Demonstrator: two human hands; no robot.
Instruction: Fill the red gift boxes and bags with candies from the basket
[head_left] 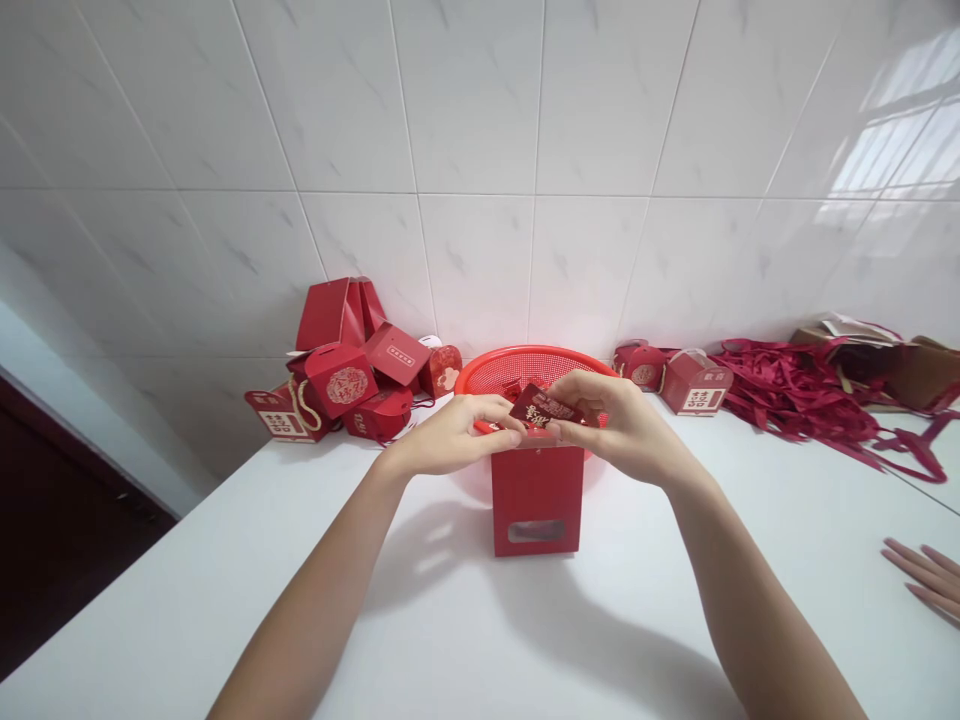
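A red paper gift box (537, 500) with a small clear window low on its front stands upright on the white table. My left hand (469, 428) is closed at the left of its top edge, thumb and fingers pinched there. Over the box's top, my right hand (619, 420) grips a small dark red packet (546, 408) with gold lettering, its thumb near the top edge of the box. The packet lies tilted between both hands. Right behind the box is a red mesh plastic basket (491, 372) with small red items in it, partly hidden by my hands.
Several red gift boxes (345, 385) are piled at the back left against the tiled wall. Two more small boxes (696, 380) stand right of the basket, beside a heap of dark red ribbons (795, 395). Another person's hand (930, 578) rests at the right edge.
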